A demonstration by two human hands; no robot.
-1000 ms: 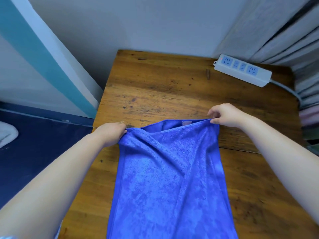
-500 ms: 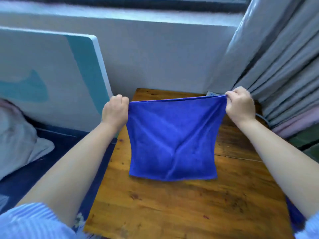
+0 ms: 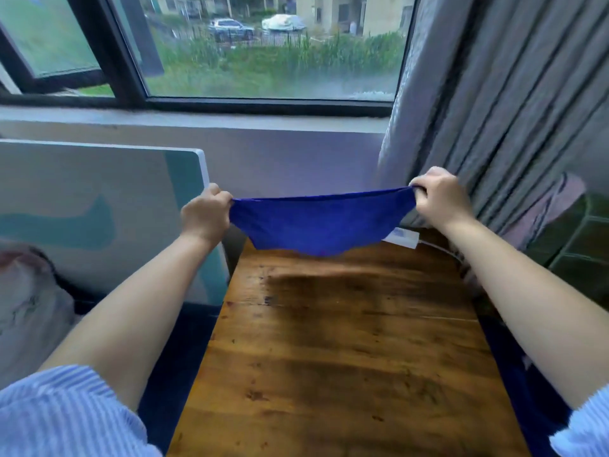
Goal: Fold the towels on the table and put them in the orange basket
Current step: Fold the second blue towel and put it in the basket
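Observation:
A blue towel [image 3: 321,224] hangs in the air above the far end of the wooden table [image 3: 346,341], stretched between my two hands. My left hand [image 3: 206,214] grips its left top corner. My right hand [image 3: 438,197] grips its right top corner. The towel's lower edge swings clear of the tabletop and casts a shadow on the wood. No orange basket is in view.
A white power strip [image 3: 403,237] lies at the table's far right, partly behind the towel. A white and teal board [image 3: 99,219] leans at the left. Grey curtains [image 3: 494,110] hang at the right, a window [image 3: 263,47] is ahead.
Both hands have lifted the towel off the table and raised it higher and farther out. The towel's lower edge has swung up. My view has tilted upward to the window.

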